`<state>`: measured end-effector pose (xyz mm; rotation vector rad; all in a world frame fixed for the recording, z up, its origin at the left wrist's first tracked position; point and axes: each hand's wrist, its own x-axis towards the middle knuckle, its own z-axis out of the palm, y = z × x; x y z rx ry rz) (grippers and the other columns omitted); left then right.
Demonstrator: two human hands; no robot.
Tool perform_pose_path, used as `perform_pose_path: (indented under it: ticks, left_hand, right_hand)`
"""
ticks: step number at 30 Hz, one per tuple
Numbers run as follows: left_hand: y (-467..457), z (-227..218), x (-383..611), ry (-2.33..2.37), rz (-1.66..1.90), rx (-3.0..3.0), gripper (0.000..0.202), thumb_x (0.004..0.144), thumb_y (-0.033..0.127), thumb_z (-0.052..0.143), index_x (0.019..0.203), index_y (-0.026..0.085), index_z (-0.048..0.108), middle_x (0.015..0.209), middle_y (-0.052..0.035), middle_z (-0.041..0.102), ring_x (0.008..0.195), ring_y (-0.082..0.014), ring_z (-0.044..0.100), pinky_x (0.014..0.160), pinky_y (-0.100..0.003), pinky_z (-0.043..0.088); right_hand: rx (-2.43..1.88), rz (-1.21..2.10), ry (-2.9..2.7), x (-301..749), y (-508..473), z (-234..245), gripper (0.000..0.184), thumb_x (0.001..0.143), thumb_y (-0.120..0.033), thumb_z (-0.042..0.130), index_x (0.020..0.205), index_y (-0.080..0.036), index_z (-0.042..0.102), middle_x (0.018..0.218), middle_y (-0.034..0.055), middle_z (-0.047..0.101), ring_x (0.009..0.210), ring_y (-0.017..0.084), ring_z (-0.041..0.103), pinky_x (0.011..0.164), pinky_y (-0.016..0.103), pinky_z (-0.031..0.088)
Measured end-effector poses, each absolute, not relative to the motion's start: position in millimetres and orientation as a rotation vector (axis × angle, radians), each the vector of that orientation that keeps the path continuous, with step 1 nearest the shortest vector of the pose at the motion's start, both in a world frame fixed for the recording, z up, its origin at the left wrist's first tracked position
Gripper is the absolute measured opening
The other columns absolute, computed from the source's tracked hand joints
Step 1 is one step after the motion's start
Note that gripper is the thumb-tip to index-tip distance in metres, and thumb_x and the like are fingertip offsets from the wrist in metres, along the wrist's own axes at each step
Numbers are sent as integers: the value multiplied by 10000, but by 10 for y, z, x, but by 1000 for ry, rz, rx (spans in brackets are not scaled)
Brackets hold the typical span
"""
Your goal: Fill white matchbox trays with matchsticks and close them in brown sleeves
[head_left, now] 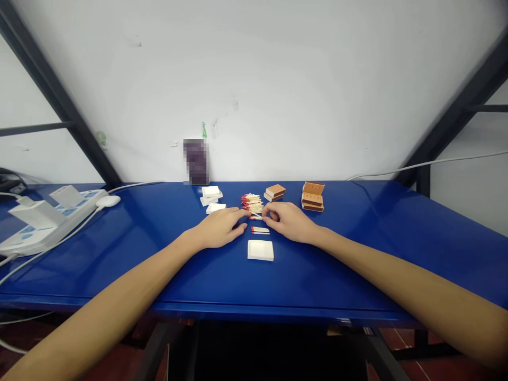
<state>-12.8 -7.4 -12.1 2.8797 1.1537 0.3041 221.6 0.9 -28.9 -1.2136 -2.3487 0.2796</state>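
Observation:
A pile of red-headed matches lies on the blue table between my hands. My left hand rests at the head side, thumb and index finger apart, the index fingertip at the lowest match heads. On the other side my right hand has its fingers curled, thumb and index fingertip pinched at the plain end of a match. Just below, a small row of several matches lies side by side. Nearest to me is a white matchbox tray, open side up.
White matchbox trays lie behind my left hand. Brown matchbox sleeves are stacked behind the right, with more sleeves farther right. A dark blurred phone-like panel leans on the wall. A power strip with cables occupies the left.

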Motion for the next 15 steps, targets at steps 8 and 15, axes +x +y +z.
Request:
perform_pose_path:
  ticks: [8, 15]
  left_hand:
    - [-69, -124, -142, 1134, 306, 2874, 338, 971, 286, 420, 1254, 180, 572, 1019, -83, 651, 895, -220, 619, 778, -337, 474]
    - [-78, -117, -145, 1136, 322, 2849, 289, 967, 294, 425, 1196, 188, 566, 833, -39, 626, 775, -199, 607, 737, -317, 468]
  right_hand:
    - [-1217, 267, -2358, 2212, -3, -285, 49, 831, -178, 543, 833, -201, 587, 638, -44, 500, 594, 115, 462, 579, 253, 270]
    - [-1202, 255, -2358, 2218, 1, -299, 52, 844, -199, 534, 829, -204, 584, 637, -41, 503, 595, 120, 463, 572, 255, 263]
